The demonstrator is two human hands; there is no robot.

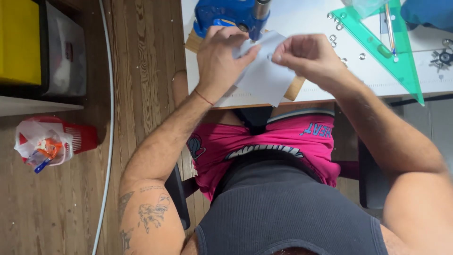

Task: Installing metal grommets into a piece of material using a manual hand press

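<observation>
A piece of white fabric [264,78] lies over the front edge of the white table [302,23], under the blue hand press [226,14]. My left hand [219,59] holds the fabric's left side, fingers pinched near the press's metal punch [258,12]. My right hand [309,55] pinches the fabric's upper right edge. A wooden board [295,89] sits beneath the fabric. Several small silver eyelets [336,28] are scattered on the table just beyond my right hand.
A green transparent set square [382,45] with a pen [390,30] on it lies at the right. A red basket with a plastic bag [45,141] stands on the wooden floor at left, beside a white cable [111,141] and a yellow bin [19,40].
</observation>
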